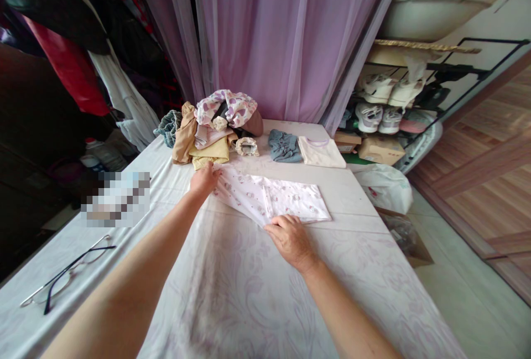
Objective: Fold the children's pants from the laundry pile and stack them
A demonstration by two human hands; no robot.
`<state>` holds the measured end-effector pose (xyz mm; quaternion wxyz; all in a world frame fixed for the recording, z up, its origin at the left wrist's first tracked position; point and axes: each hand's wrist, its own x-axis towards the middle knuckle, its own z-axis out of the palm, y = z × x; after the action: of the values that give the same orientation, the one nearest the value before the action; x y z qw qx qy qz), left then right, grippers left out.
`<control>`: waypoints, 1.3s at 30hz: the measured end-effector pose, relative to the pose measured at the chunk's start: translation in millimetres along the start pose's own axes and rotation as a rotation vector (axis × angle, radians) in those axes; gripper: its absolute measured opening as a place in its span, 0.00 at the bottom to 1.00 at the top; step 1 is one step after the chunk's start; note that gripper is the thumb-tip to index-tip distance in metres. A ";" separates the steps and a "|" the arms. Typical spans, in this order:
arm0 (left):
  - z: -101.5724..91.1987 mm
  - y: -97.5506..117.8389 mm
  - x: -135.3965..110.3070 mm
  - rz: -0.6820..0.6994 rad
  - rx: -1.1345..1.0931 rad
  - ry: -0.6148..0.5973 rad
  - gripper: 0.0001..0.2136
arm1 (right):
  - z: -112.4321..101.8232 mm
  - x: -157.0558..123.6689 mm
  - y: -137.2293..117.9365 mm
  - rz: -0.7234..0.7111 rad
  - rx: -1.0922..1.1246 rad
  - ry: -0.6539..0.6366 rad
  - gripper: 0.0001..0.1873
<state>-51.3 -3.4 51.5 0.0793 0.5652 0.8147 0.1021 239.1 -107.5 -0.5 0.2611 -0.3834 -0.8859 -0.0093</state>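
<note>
Two hands work on a pale pink printed garment (269,197), lying partly folded on a bed (249,303) with a floral sheet. The left hand (203,180) curls over its far corner, though whether it pinches the cloth cannot be told; the right hand (290,240) lies open and flat on its near edge. Ahead sits a heap of mixed clothes (215,131), with a blue-grey garment (284,146) and a cream top (321,152) set apart. On the floor, a cardboard box (402,236) holds something wrapped in plastic; a white plastic bag (384,187) hides its contents.
</note>
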 end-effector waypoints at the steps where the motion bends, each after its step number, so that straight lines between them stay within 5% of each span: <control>1: 1.6 -0.3 -0.4 0.014 0.016 0.002 0.19 | -0.2 0.3 -0.5 -0.004 0.001 -0.001 0.07; 9: -1.0 9.3 -14.2 0.192 0.132 0.148 0.20 | -3.7 1.2 -2.6 -0.002 0.005 -0.035 0.08; 12: 8.0 25.1 -33.9 0.444 0.105 0.242 0.19 | -4.2 1.1 -1.7 -0.004 0.003 -0.034 0.08; 16: 37.5 45.0 -65.8 0.852 -0.006 -0.037 0.18 | -3.2 0.8 -4.4 -0.005 -0.004 -0.029 0.08; 22: 58.9 34.7 -77.2 0.793 -0.028 0.011 0.25 | -4.6 -1.1 6.8 0.021 0.082 0.086 0.11; 26: 53.3 22.0 -71.2 0.730 -0.016 0.082 0.24 | -24.4 -0.8 55.5 0.370 -0.050 0.281 0.15; 28: 50.7 17.8 -68.4 0.669 -0.001 0.115 0.24 | -37.7 2.0 81.6 0.702 -0.216 0.209 0.20; 31: 49.2 14.4 -65.2 0.568 0.023 0.162 0.24 | -52.2 11.7 106.2 1.069 -0.254 -0.083 0.29; 35: 50.1 15.2 -65.0 0.514 0.070 0.162 0.25 | -60.5 25.5 114.5 1.133 -0.148 -0.366 0.25; 39: 51.3 17.8 -66.5 0.496 0.105 0.138 0.27 | -65.7 21.9 114.9 1.131 -0.169 -0.291 0.20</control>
<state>0.6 -55.8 7.4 -0.0331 0.7429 0.6588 0.1144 335.1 -25.8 45.4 0.0701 -0.8131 -0.5666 0.1135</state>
